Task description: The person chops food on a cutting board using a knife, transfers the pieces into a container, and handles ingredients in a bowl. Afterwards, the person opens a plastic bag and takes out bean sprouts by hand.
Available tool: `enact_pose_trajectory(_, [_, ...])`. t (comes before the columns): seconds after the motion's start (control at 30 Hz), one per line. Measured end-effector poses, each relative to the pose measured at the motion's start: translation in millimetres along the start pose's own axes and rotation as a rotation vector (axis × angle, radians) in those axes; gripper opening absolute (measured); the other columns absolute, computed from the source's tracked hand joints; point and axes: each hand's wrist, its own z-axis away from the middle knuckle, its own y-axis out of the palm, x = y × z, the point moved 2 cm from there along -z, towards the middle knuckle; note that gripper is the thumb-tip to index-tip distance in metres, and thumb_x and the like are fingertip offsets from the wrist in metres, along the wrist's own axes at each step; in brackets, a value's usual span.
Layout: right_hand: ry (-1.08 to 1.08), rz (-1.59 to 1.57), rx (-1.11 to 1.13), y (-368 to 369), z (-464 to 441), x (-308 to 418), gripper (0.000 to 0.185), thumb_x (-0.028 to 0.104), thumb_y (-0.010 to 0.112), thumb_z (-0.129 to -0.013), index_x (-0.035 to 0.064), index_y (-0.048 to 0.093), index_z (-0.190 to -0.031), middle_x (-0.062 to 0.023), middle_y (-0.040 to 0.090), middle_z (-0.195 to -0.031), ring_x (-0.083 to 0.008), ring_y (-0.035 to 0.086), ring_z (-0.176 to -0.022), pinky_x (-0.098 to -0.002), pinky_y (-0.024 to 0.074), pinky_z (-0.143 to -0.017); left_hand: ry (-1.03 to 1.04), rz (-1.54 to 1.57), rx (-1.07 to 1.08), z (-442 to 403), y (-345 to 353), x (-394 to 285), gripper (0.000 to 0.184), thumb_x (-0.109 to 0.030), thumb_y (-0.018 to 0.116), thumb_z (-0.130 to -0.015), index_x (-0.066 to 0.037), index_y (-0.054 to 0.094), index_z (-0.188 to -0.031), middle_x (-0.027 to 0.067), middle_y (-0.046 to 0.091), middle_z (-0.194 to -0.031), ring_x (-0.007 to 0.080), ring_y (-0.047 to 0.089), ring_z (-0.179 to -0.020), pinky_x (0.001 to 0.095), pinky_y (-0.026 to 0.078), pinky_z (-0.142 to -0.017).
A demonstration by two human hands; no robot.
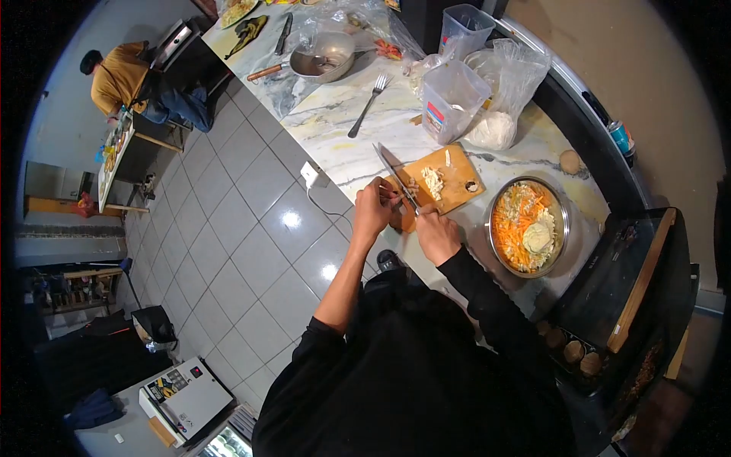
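Observation:
A wooden cutting board (455, 190) lies on the marble counter with a pile of chopped pale pieces (432, 183) on it. My right hand (438, 234) is closed round the handle of a knife (394, 172), whose blade crosses the board's left part. At the board's left edge my left hand (375, 209) has its fingers pinched together beside the blade; what they hold is too small to make out. Right of the board stands a metal bowl (490, 228) with shredded orange and pale food and a pale mound.
A fork (368, 105), a saucepan (324, 65), plastic containers (454, 99) and a bag with a pale lump (493, 129) stand beyond the board. A round brown item (569, 161) sits behind the bowl. A black appliance (601, 266) is at right. Another person works at the far left.

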Motion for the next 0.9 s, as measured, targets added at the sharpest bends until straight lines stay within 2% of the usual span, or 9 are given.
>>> enact_pose_trajectory(0.07, [0.007, -0.010, -0.069, -6.9, 0.2, 4.7, 0.013, 0.012, 0.055, -0.086, -0.0009, 0.058, -0.088, -0.0096, 0.065, -0.062, -0.0227, 0.070, -0.060, -0.0339, 0.0563, -0.054, 0.004, -0.008, -0.016, 0.7, 0.8, -1.9, 0.024, -0.003, 0.076, -0.076, 0.004, 0.061, -0.093, 0.0171, 0.072, -0.080, 0.0225, 0.072, -0.074, 0.0315, 0.055, -0.064])
enact_pose_trajectory(0.13, [0.037, 0.008, -0.034, 15.6, 3.3, 9.8, 0.012, 0.012, 0.055, -0.086, 0.0006, 0.057, -0.087, -0.0090, 0.065, -0.061, -0.0226, 0.070, -0.060, -0.0340, 0.0564, -0.055, -0.004, 0.006, -0.055, 0.3, 2.5, -1.6, 0.021, 0.005, 0.072, -0.072, 0.003, 0.060, -0.089, 0.0148, 0.070, -0.076, 0.0256, 0.071, -0.072, 0.0328, 0.054, -0.065])
enact_pose_trajectory(0.27, [0.114, 0.049, -0.011, 31.5, 7.7, 12.3, 0.011, 0.013, 0.055, -0.087, 0.0036, 0.054, -0.082, -0.0083, 0.065, -0.060, -0.0226, 0.070, -0.060, -0.0337, 0.0563, -0.054, 0.030, -0.032, -0.016, 0.8, 1.0, 1.5, 0.022, -0.001, 0.075, -0.076, 0.003, 0.060, -0.091, 0.0175, 0.071, -0.079, 0.0266, 0.072, -0.074, 0.0333, 0.053, -0.064])
enact_pose_trajectory(0.4, [0.037, -0.031, -0.007, 18.2, 4.5, -1.4, 0.012, 0.013, 0.054, -0.088, 0.0027, 0.055, -0.083, -0.0098, 0.066, -0.061, -0.0236, 0.070, -0.060, -0.0340, 0.0561, -0.053, 0.105, -0.002, -0.018, -4.2, 1.2, 4.5, 0.020, 0.000, 0.073, -0.077, 0.003, 0.060, -0.092, 0.0165, 0.071, -0.078, 0.0274, 0.072, -0.075, 0.0344, 0.053, -0.065])
enact_pose_trajectory(0.57, [0.062, -0.037, -0.020, 1.4, -0.2, 1.2, 0.013, 0.013, 0.052, -0.088, 0.0004, 0.056, -0.085, -0.0137, 0.067, -0.064, -0.0258, 0.070, -0.060, -0.0360, 0.0569, -0.055, 0.070, -0.027, -0.019, -3.1, 3.7, -4.3, 0.020, -0.001, 0.073, -0.077, 0.003, 0.060, -0.093, 0.0176, 0.072, -0.081, 0.0288, 0.072, -0.077, 0.0351, 0.054, -0.066])
enact_pose_trajectory(0.63, [0.059, -0.042, -0.010, 0.9, 0.3, 3.6, 0.013, 0.013, 0.052, -0.088, 0.0005, 0.055, -0.085, -0.0134, 0.067, -0.064, -0.0257, 0.070, -0.059, -0.0354, 0.0568, -0.055, 0.028, 0.019, -0.059, -0.5, 5.7, -8.0, 0.019, 0.012, 0.064, -0.076, 0.003, 0.059, -0.092, 0.0172, 0.071, -0.079, 0.0290, 0.072, -0.079, 0.0348, 0.054, -0.068])
enact_pose_trajectory(0.67, [0.054, -0.045, -0.001, 1.6, 1.1, 4.7, 0.013, 0.013, 0.052, -0.089, 0.0007, 0.055, -0.084, -0.0132, 0.067, -0.064, -0.0256, 0.070, -0.059, -0.0349, 0.0568, -0.054, 0.024, 0.018, -0.056, -1.2, 6.2, -7.0, 0.019, 0.012, 0.064, -0.076, 0.003, 0.059, -0.092, 0.0172, 0.071, -0.079, 0.0290, 0.072, -0.079, 0.0348, 0.054, -0.068])
enact_pose_trajectory(0.73, [0.085, -0.036, -0.003, 18.6, 8.9, 8.3, 0.013, 0.013, 0.052, -0.089, 0.0014, 0.054, -0.083, -0.0129, 0.067, -0.063, -0.0253, 0.070, -0.059, -0.0343, 0.0566, -0.054, 0.048, 0.006, -0.060, -1.0, 7.7, -3.2, 0.024, -0.001, 0.074, -0.076, 0.002, 0.060, -0.095, 0.0193, 0.072, -0.085, 0.0291, 0.072, -0.078, 0.0347, 0.055, -0.068])
enact_pose_trajectory(0.9, [0.079, -0.004, -0.004, 19.9, 7.7, 2.2, 0.014, 0.015, 0.052, -0.090, 0.0032, 0.053, -0.082, -0.0127, 0.067, -0.063, -0.0246, 0.070, -0.059, -0.0333, 0.0565, -0.054, 0.080, 0.037, -0.013, -5.3, 2.9, 1.5, 0.027, -0.001, 0.074, -0.077, 0.002, 0.057, -0.098, 0.0194, 0.072, -0.087, 0.0295, 0.072, -0.078, 0.0350, 0.055, -0.067])
